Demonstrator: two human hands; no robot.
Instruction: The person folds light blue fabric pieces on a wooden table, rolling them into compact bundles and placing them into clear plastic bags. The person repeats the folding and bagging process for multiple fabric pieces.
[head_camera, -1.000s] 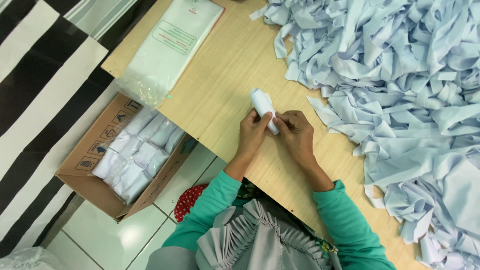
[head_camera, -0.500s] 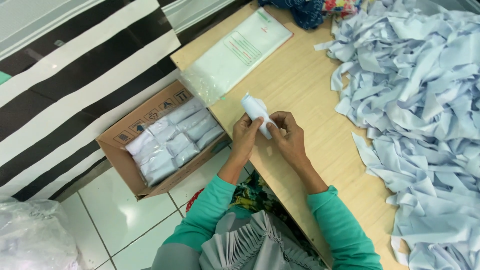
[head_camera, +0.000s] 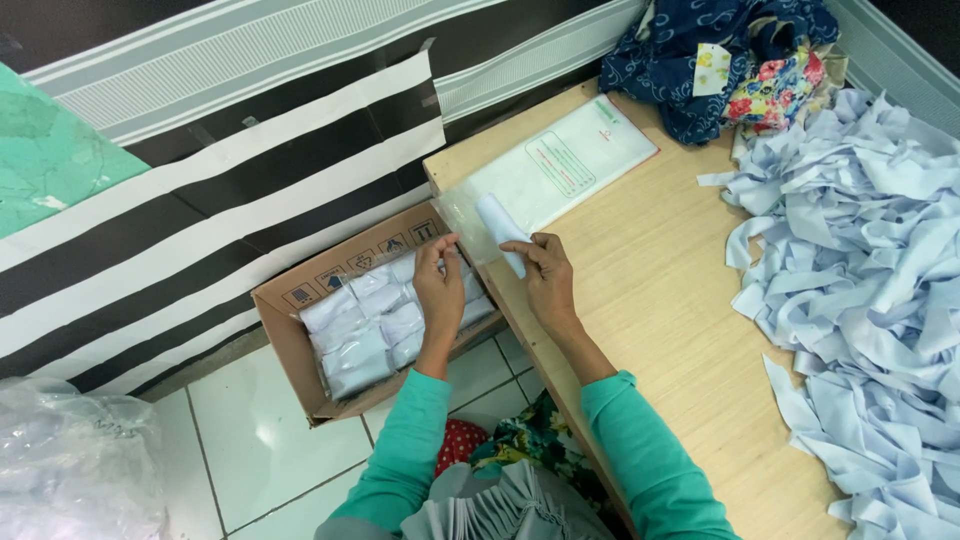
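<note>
Sliding a rolled pale-blue cloth (head_camera: 502, 230) into a clear bag (head_camera: 470, 215) at frame centre: right hand (head_camera: 545, 275) pinches the roll, left hand (head_camera: 438, 280) pinches the bag. Carton (head_camera: 290, 330) (lower left) half full; loose strips (head_camera: 860, 280) remain, right.
</note>
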